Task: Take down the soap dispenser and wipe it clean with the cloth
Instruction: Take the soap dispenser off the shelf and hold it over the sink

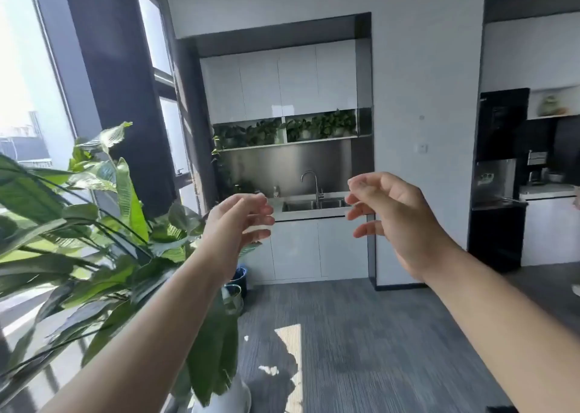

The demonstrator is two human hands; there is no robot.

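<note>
I can read no text, label, brand, number or sign anywhere in my view; everything is too distant or blurred.

At far centre, glossy white cabinet doors (282, 82) sit in a dark grey frame (363, 67) above a brushed steel-grey backsplash (282, 161) and silver sink (314, 205). The carpet (361, 334) is grey with fine streaks and a pale sun patch. The near left plant (94, 224) has green leaves. A black appliance (499, 177) stands at right against off-white walls (423, 82).
</note>
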